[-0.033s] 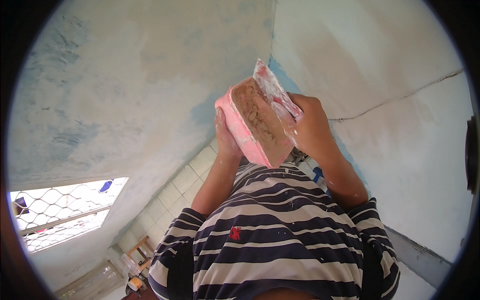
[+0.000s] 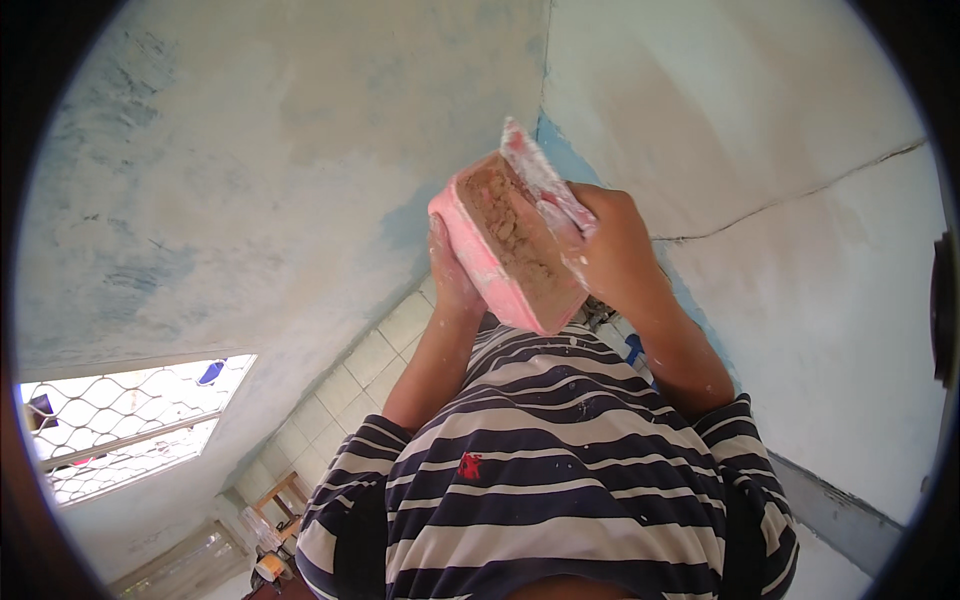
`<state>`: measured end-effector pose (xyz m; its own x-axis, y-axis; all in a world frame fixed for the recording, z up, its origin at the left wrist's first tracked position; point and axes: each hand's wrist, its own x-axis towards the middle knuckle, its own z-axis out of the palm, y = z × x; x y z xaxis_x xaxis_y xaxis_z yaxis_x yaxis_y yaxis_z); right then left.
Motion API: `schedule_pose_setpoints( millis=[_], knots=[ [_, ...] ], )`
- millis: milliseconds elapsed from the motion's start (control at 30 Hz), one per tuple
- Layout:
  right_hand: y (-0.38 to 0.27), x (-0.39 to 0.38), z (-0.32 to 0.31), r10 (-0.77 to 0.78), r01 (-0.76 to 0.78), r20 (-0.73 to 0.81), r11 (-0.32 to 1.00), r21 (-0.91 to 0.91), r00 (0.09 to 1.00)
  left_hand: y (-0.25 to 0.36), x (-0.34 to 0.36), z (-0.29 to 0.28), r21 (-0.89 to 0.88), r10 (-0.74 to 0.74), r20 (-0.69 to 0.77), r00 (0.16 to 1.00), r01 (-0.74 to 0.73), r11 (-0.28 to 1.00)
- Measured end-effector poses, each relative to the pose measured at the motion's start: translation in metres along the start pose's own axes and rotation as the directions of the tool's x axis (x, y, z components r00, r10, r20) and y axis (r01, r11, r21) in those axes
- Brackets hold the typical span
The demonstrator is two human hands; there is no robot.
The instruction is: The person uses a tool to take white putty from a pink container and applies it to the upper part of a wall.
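My left hand point(image 2: 453, 275) is wrapped round the left side of a pink rectangular tub point(image 2: 487, 283), held up tilted in front of my chest. Inside the tub is a lumpy brown paste point(image 2: 517, 240) that looks like wall filler, rough on the left and smoother on the right. My right hand point(image 2: 618, 250) grips a scraper point(image 2: 537, 172) smeared white and reddish. Its flat blade rises at the tub's upper right rim; whether the edge touches the paste, I cannot tell. White specks dot both hands.
Two patchy plastered walls meet at a corner point(image 2: 545, 90) ahead, with blue paint showing there. A crack point(image 2: 800, 200) crosses the right wall. Lower left are white tiles point(image 2: 365, 355), a window with a wire grille point(image 2: 130, 425) and a wooden frame point(image 2: 285, 500).
My right hand and the scraper have shifted slightly left, and the blade has turned a little more edge-on. The tub and my left hand have hardly moved.
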<state>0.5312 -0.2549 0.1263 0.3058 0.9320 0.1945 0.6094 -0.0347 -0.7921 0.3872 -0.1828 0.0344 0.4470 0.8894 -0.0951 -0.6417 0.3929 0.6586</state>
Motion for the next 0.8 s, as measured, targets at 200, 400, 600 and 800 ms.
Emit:
schedule_pose_setpoints(
  millis=[200,400,600,800],
  knots=[
    [0.008,-0.004,0.021,0.108,-0.127,0.115,0.978,0.169,0.987,0.002,0.007,-0.009,-0.096,0.023,0.082,0.996,-0.015,0.995],
    [0.004,0.0,0.031,0.075,-0.066,-0.106,0.994,0.087,0.992,0.002,0.014,0.001,-0.055,0.05,0.033,0.998,-0.048,0.997],
    [-0.002,0.018,0.04,0.145,-0.136,-0.01,0.946,0.296,0.989,0.014,0.032,-0.019,-0.112,0.039,0.174,0.984,-0.019,0.993],
    [-0.008,0.046,0.059,0.239,-0.217,-0.072,0.948,0.234,0.968,0.038,0.065,-0.028,0.054,0.043,0.157,0.987,-0.053,0.997]
  ],
)
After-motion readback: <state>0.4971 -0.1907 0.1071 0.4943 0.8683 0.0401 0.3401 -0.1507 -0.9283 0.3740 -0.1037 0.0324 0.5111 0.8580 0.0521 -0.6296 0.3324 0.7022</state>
